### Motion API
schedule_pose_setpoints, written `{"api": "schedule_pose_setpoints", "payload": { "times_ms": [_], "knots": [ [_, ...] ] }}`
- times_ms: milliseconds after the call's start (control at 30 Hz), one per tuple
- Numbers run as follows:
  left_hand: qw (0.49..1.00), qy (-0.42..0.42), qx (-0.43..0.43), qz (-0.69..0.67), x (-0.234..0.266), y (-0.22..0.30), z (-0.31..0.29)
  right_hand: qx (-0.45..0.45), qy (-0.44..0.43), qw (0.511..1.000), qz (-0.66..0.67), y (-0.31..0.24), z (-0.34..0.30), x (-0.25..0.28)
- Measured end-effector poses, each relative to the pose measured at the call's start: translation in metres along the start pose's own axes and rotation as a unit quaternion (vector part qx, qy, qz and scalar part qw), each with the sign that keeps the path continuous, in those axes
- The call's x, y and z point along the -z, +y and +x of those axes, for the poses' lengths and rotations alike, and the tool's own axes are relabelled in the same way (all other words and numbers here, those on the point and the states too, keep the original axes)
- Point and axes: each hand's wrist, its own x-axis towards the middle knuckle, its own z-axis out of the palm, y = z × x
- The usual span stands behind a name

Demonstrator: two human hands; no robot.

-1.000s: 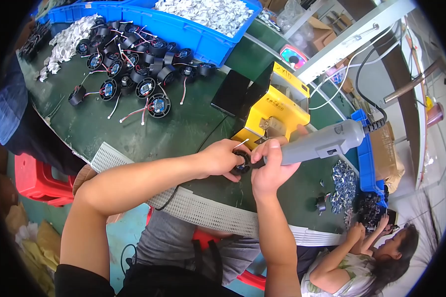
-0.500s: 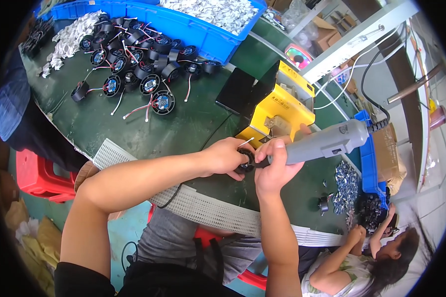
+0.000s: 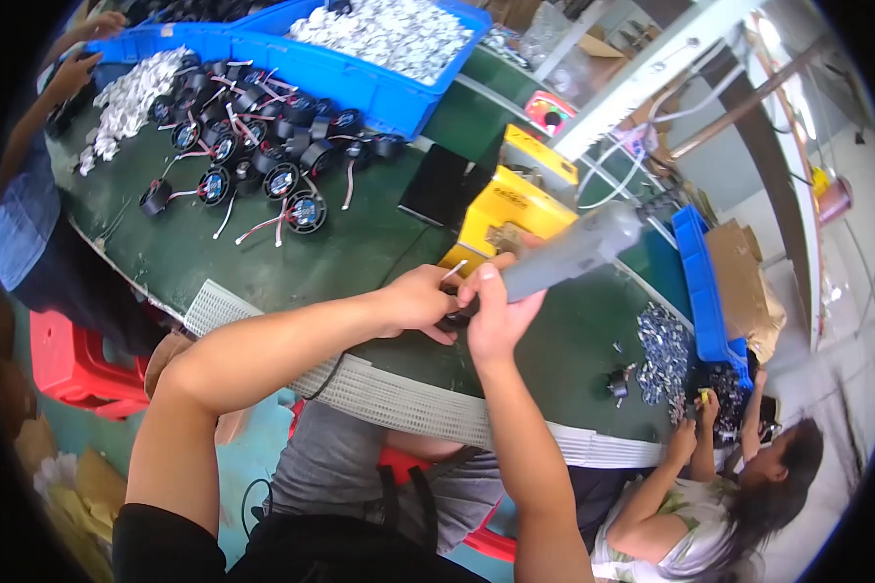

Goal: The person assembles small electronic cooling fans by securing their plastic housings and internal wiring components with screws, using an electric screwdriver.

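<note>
My left hand (image 3: 421,299) pinches a small round black motor (image 3: 454,321) with a white-tipped lead sticking up from it. Most of that motor is hidden by my fingers. A grey electric screwdriver (image 3: 578,253) lies slanted in my right hand (image 3: 501,316), its black nose end close to the motor. Motion blurs the tool, and whether its tip touches a screw cannot be made out. Just beyond my hands stands a yellow box-shaped machine (image 3: 515,201), with a black flat box (image 3: 443,185) at its left. Farther left lie many similar black motors (image 3: 304,211) with wires.
A blue bin (image 3: 389,109) of white pieces is at the back, a white heap (image 3: 131,102) beside it. Small metallic parts (image 3: 661,355) and another blue bin (image 3: 702,282) are at the right. White mesh (image 3: 399,403) edges the green table. Co-workers' hands appear at both sides.
My hands, the motor and the screwdriver have shifted slightly left in view, and the screwdriver is blurred. A co-worker's hands have come into sight at the upper left.
</note>
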Motion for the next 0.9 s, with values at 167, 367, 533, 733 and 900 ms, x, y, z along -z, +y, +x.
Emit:
{"api": "schedule_pose_setpoints", "payload": {
  "times_ms": [167, 367, 533, 733, 900],
  "knots": [
    [0.961, 0.034, -0.059, 0.268, 0.016, 0.024, -0.017, -0.012, -0.097, 0.988, -0.119, -0.002, -0.012, 0.041],
    [0.658, 0.505, -0.271, 0.489, 0.093, 0.066, -0.057, 0.079, 0.204, 0.739, -0.637, -0.075, -0.021, 0.171],
    [0.637, 0.506, -0.331, 0.478, 0.074, 0.066, -0.057, -0.112, 0.143, 0.645, -0.742, -0.084, -0.069, 0.288],
    [0.827, 0.155, -0.380, 0.385, 0.009, 0.034, -0.048, -0.037, 0.183, 0.920, -0.346, -0.056, -0.085, 0.205],
    [0.957, -0.218, -0.190, 0.038, -0.023, -0.002, -0.036, 0.101, 0.045, 0.934, -0.340, -0.045, -0.081, 0.056]
  ]
}}
